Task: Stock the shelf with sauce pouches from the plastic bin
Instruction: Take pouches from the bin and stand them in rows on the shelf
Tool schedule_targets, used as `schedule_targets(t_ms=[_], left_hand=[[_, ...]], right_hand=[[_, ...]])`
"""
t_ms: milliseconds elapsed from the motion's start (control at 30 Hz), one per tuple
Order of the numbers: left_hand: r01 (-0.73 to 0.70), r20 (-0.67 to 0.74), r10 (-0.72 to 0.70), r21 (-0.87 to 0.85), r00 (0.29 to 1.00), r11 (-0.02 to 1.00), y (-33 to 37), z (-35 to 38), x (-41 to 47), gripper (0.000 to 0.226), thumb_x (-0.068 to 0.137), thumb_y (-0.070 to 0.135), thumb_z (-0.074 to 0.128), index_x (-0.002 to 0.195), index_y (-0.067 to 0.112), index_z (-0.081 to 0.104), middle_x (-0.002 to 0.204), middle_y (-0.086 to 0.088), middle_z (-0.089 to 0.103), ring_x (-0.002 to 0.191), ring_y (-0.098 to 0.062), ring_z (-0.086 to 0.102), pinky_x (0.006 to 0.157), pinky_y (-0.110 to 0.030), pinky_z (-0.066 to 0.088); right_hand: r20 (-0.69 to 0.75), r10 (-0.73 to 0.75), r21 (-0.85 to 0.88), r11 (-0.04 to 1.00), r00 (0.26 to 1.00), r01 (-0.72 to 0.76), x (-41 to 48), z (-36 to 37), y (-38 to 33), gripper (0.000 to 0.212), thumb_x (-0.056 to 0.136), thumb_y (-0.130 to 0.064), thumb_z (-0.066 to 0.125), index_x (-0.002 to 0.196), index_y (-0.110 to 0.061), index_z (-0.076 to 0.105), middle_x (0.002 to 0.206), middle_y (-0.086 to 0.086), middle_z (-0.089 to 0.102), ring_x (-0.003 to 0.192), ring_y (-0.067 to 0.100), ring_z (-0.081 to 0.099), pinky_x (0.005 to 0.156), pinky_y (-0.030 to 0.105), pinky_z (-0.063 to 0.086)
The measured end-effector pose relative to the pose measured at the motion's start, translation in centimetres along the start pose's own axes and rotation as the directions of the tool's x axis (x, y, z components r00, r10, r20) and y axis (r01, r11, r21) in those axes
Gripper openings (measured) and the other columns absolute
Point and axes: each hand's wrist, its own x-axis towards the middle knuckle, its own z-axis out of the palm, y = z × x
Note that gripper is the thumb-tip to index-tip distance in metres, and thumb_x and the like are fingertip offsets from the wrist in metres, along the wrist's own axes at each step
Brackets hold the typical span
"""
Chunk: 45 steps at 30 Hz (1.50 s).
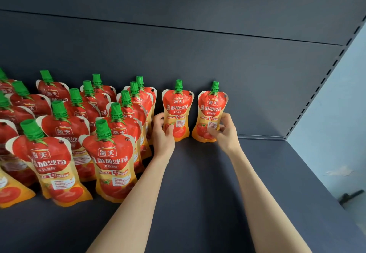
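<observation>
L hand (162, 132) gripping a pouch (177, 108), R hand (224, 132) gripping a 2nd pouch (212, 112), both standing upright w/ green caps up at back of dark shelf (198, 183), just right of stocked pouch rows (79, 134). Blue wall (332, 126) sitting at right.

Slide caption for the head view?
Left hand grips left pouch, right hand grips right pouch, upright on shelf beside stocked rows.

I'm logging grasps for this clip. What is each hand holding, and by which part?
The left hand grips the left red-and-orange, green-capped sauce pouch by its lower body; the right hand grips the right sauce pouch likewise.
</observation>
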Motion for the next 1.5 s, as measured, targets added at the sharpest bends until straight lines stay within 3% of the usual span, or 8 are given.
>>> schedule_targets(t_ms=[200, 433, 667, 833, 967, 1100, 1300, 1500], left_hand=[[0.029, 0.004, -0.029, 0.018, 1.0, 0.999, 0.1, 0.2, 0.1, 0.035, 0.093, 0.005, 0.052, 0.125, 0.014, 0.044, 0.124, -0.006, 0.053, 0.112, -0.016, 0.051, 0.096, -0.035, 0.047], [0.01, -0.024, -0.008, 0.087, 1.0, 0.996, 0.4, 0.4, -0.4, 0.038, 0.092, 0.005, 0.053, 0.129, 0.012, 0.044, 0.13, -0.009, 0.052, 0.123, -0.022, 0.049, 0.102, -0.044, 0.044], [0.031, -0.016, -0.028, 0.161, 0.999, 0.987, 2.7, -0.3, -2.8, 0.054, 0.096, 0.019, 0.049, 0.145, 0.011, 0.026, 0.151, -0.007, 0.031, 0.139, -0.021, 0.029, 0.108, -0.031, 0.03], [-0.124, 0.051, 0.119, 0.113, 0.992, 0.986, 5.2, -1.6, -5.7, 0.042, 0.095, 0.018, 0.051, 0.136, 0.013, 0.042, 0.138, -0.004, 0.047, 0.128, -0.015, 0.043, 0.094, -0.016, 0.035], [-0.314, 0.149, 0.298, 0.098, 0.943, 0.944, 7.8, -3.4, -8.9, 0.029, 0.093, 0.018, 0.055, 0.121, 0.013, 0.057, 0.121, 0.0, 0.058, 0.113, -0.01, 0.053, 0.088, -0.008, 0.038], [-0.371, 0.315, 0.352, 0.0, 0.881, 0.929, 10.3, -5.5, -14.1, 0.016, 0.091, 0.018, 0.058, 0.107, 0.019, 0.061, 0.099, 0.016, 0.063, 0.096, 0.002, 0.06, 0.081, -0.005, 0.043], [-0.326, 0.508, 0.326, -0.093, 0.797, 0.941, 9.2, -8.7, -25.6, 0.012, 0.089, 0.015, 0.06, 0.101, 0.016, 0.065, 0.093, 0.016, 0.066, 0.091, 0.004, 0.061, 0.081, -0.007, 0.044], [-0.22, 0.756, 0.159, -0.02, 0.635, 0.975, 3.2, -11.2, -38.2, 0.012, 0.09, 0.019, 0.06, 0.1, 0.021, 0.064, 0.094, 0.008, 0.069, 0.089, -0.003, 0.064, 0.076, -0.009, 0.047]], right_hand=[[-0.001, 0.002, -0.02, 1.0, 1.0, -0.002, -0.2, 0.1, 0.0, 0.033, 0.085, 0.0, 0.064, 0.106, -0.016, 0.045, 0.105, -0.001, 0.06, 0.1, 0.027, 0.059, 0.081, 0.041, 0.054], [-0.029, 0.017, -0.119, 0.993, 0.999, -0.021, -1.0, 0.1, -0.7, 0.037, 0.089, -0.005, 0.061, 0.122, -0.007, 0.043, 0.117, 0.003, 0.057, 0.101, 0.014, 0.052, 0.074, 0.013, 0.044], [-0.082, -0.013, -0.263, 0.965, 0.997, -0.009, -3.3, -0.5, -1.5, 0.046, 0.09, -0.02, 0.061, 0.132, -0.014, 0.044, 0.135, 0.005, 0.05, 0.124, 0.023, 0.044, 0.1, 0.034, 0.039], [-0.145, -0.085, -0.285, 0.958, 0.986, 0.04, -7.1, -2.0, -5.2, 0.031, 0.092, -0.017, 0.058, 0.123, -0.012, 0.057, 0.127, 0.004, 0.058, 0.118, 0.024, 0.051, 0.097, 0.037, 0.043], [-0.201, -0.138, -0.278, 0.957, 0.97, 0.078, -11.9, -3.6, -8.3, 0.023, 0.092, -0.017, 0.057, 0.114, -0.013, 0.062, 0.115, -0.001, 0.064, 0.111, 0.019, 0.056, 0.098, 0.04, 0.043], [-0.268, -0.152, -0.332, 0.942, 0.951, 0.057, -18.5, -5.2, -10.1, 0.023, 0.093, -0.02, 0.056, 0.115, -0.014, 0.062, 0.115, -0.004, 0.064, 0.109, 0.018, 0.055, 0.098, 0.036, 0.043], [-0.429, -0.114, -0.359, 0.932, 0.896, -0.054, -32.7, -6.9, -8.8, 0.022, 0.089, -0.027, 0.055, 0.102, -0.014, 0.066, 0.097, -0.009, 0.065, 0.094, 0.015, 0.062, 0.083, 0.026, 0.046], [-0.535, 0.117, -0.367, 0.86, 0.837, -0.355, -49.2, -7.0, -4.5, 0.01, 0.09, -0.018, 0.06, 0.097, -0.014, 0.066, 0.093, -0.002, 0.069, 0.084, 0.013, 0.062, 0.069, 0.031, 0.05]])
